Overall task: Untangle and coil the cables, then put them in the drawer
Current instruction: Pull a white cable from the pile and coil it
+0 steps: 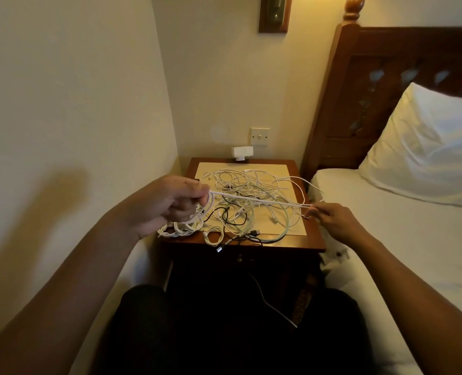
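Observation:
A tangle of white, black and pale green cables [251,196] lies on the wooden nightstand [313,239]. My left hand [167,204] grips a looped white cable [256,200] above the nightstand's left side, with a loop hanging under the fingers. That cable runs taut to the right, where my right hand [332,219] pinches its other end above the right edge. Small coiled white cables [181,228] lie at the front left corner. The drawer front [240,257] below the top is dark, and its knob barely shows.
A white adapter [240,152] sits at the nightstand's back edge under a wall switch [260,136]. A wall stands close on the left. The bed [386,226] with a white pillow [427,147] and wooden headboard is on the right. A loose white cable [275,309] hangs over my dark lap.

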Demonstrator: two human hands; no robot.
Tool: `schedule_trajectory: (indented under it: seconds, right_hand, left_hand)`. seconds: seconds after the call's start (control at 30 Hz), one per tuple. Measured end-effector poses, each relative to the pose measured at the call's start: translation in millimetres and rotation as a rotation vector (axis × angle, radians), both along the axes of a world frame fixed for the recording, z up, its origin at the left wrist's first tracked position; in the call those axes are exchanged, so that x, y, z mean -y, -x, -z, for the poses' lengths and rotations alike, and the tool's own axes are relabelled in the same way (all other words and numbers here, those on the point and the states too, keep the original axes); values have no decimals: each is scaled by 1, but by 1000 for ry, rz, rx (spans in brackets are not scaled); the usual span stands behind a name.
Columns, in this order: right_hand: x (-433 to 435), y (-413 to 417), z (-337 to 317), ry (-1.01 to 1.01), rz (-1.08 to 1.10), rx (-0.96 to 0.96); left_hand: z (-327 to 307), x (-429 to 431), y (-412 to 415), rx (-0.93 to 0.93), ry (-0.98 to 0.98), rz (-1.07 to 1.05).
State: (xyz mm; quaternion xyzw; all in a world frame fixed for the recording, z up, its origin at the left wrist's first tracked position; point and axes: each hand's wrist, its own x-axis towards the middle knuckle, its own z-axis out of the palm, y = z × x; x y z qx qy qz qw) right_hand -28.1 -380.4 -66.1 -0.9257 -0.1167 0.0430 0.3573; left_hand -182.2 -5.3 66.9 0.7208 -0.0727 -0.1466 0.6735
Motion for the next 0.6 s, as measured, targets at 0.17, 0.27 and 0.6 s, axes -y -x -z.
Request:
schedule_trajectory:
  seconds: [0.17,0.27,0.6]
  right_hand:
    - [2,12,8,25,55,67]
    - [-1,25,10,62,-11,86]
    - [16,24,50,248,137,-86]
  left_hand:
    - [-9,-3,-2,54,173,-88]
    - [-5,-30,-23,-5,517,-360]
    - [-10,4,-7,-48,320,-152]
